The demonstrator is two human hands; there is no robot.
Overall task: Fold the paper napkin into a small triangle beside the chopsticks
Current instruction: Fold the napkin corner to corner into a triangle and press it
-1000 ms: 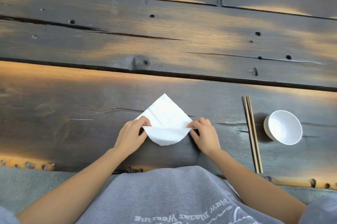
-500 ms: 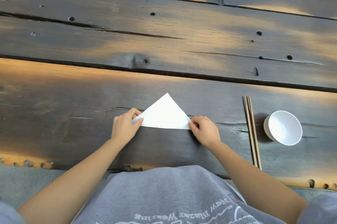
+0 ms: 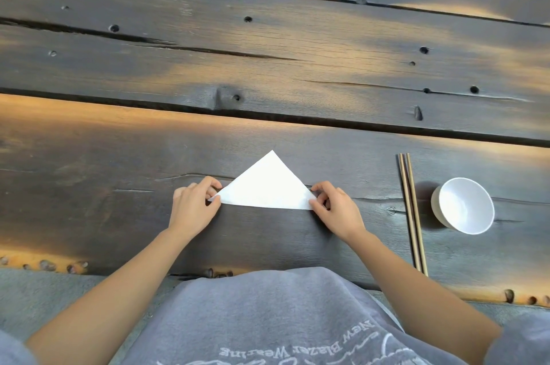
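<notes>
A white paper napkin (image 3: 266, 186) lies flat on the dark wooden table as a triangle, its apex pointing away from me and its long folded edge toward me. My left hand (image 3: 195, 205) pinches the triangle's left corner between thumb and fingers. At the right corner my right hand (image 3: 334, 210) pinches the paper in the same way. A pair of brown chopsticks (image 3: 412, 213) lies lengthwise to the right of my right hand, a hand's width from the napkin.
A small white bowl (image 3: 462, 205) stands just right of the chopsticks. The table (image 3: 268, 67) is made of dark weathered planks with gaps and knot holes. Its near edge runs just in front of my grey shirt.
The napkin's near corner was lifted and folded over to the far corner, turning the diamond into a flat triangle. Both hands moved a little away from me and stay on the side corners.
</notes>
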